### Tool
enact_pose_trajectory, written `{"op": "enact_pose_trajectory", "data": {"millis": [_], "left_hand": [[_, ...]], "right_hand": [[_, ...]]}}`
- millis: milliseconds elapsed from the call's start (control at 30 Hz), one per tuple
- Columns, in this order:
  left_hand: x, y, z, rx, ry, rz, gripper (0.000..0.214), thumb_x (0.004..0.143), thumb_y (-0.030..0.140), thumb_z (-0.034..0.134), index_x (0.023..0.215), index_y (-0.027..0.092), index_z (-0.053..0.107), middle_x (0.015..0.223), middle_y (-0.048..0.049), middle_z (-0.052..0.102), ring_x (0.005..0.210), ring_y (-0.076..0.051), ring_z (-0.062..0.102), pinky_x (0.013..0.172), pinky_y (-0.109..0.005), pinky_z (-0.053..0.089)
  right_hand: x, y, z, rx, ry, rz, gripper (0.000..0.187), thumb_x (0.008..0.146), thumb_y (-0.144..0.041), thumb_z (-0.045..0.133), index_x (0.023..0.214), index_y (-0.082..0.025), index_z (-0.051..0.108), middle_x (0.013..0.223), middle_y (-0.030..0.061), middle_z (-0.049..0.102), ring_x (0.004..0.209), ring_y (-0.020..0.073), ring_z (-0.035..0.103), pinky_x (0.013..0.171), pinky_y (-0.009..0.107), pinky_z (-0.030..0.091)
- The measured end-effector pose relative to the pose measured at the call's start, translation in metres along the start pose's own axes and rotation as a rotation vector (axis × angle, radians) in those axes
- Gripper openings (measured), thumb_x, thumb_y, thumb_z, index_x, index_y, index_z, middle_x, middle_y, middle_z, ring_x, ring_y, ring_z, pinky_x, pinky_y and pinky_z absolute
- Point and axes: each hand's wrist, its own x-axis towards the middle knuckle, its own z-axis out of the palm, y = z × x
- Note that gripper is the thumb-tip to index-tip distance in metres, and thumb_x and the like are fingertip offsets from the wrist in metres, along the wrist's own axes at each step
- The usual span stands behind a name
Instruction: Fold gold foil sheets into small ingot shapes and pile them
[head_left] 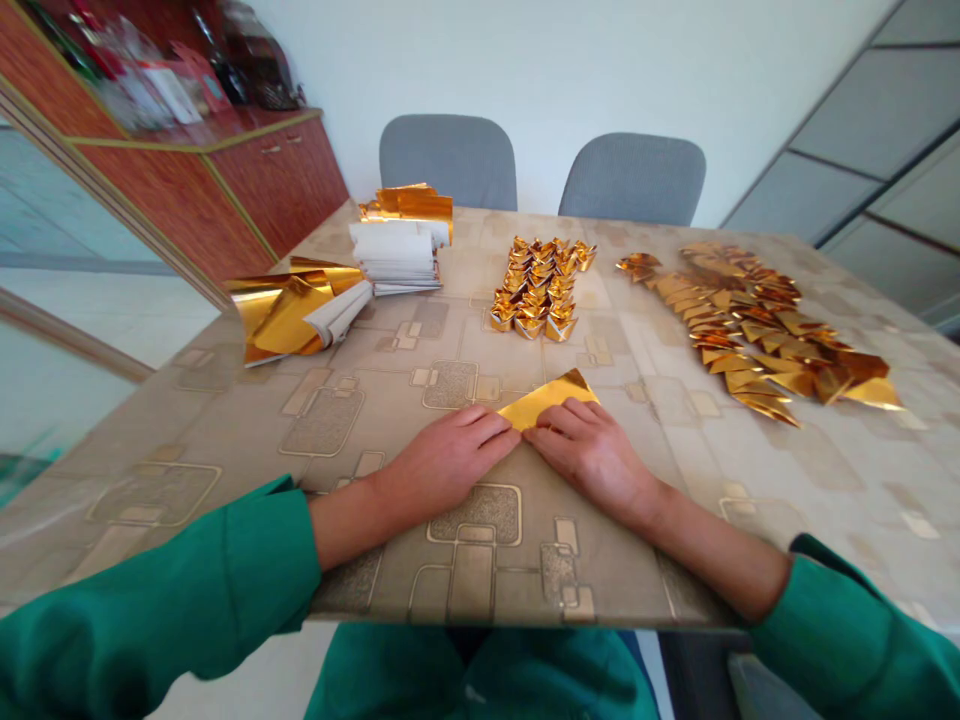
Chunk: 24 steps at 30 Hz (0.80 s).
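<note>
a folded sheet of gold foil paper (547, 401) lies on the table, its point away from the person, between the two hands. the left hand (442, 461) and the right hand (592, 458) both lie flat and palm down, not closed around anything. their fingers (487, 425) rest together on the sheet's near edge, and the two hands almost meet there. green sleeves (157, 590) cover both forearms up to the wrists.

farther up the patterned table cover (225, 430) sit rows of gold paper ingots (536, 290). to their right lies a long overlapping heap of folded gold pieces (750, 335). to their left are a stack of white-backed paper (397, 255) and loose gold foil sheets (292, 312). two grey chairs (450, 160) stand beyond the table, beside a reddish wooden cabinet (277, 190).
</note>
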Motion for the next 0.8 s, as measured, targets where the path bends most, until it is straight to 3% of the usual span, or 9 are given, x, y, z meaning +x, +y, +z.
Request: {"op": "enact_pose_trajectory", "data": {"millis": [167,400,633,800], "left_hand": [[0.0,0.001,-0.005,0.019,-0.051,-0.004,0.038,0.094,0.014,0.047,0.132,0.013,0.053,0.117,-0.0112,0.063,0.105,-0.024,0.055,0.093,-0.038,0.049],[-0.008,-0.006,-0.011,-0.007,-0.03,-0.012,0.039,0.092,0.011,0.05,0.13,0.017,0.057,0.129,-0.0093,0.061,0.117,-0.023,0.053,0.1,-0.04,0.044],[-0.026,-0.02,-0.02,0.057,-0.027,-0.098,0.038,0.091,0.008,0.049,0.124,0.021,0.062,0.13,-0.0072,0.063,0.119,-0.026,0.054,0.102,-0.047,0.041],[-0.024,-0.014,-0.017,0.12,0.08,-0.203,0.036,0.092,0.008,0.044,0.123,0.008,0.062,0.129,-0.015,0.063,0.118,-0.027,0.054,0.105,-0.046,0.04]], "right_hand": [[-0.017,-0.005,-0.006,-0.052,-0.009,-0.02,0.028,0.101,-0.024,0.044,0.12,-0.019,0.064,0.102,0.0064,0.069,0.095,0.0226,0.054,0.088,0.038,0.037],[-0.027,-0.007,-0.01,0.076,-0.027,0.056,0.03,0.1,-0.024,0.046,0.125,-0.018,0.062,0.123,0.007,0.065,0.108,0.0231,0.054,0.097,0.04,0.039],[-0.024,-0.005,-0.013,0.152,-0.069,0.054,0.031,0.098,-0.025,0.048,0.124,-0.017,0.063,0.121,0.0087,0.064,0.108,0.025,0.052,0.097,0.043,0.041],[-0.021,-0.003,-0.011,0.23,-0.029,0.053,0.028,0.097,-0.025,0.049,0.117,-0.017,0.066,0.114,0.0095,0.064,0.106,0.0252,0.052,0.094,0.043,0.042]]}}
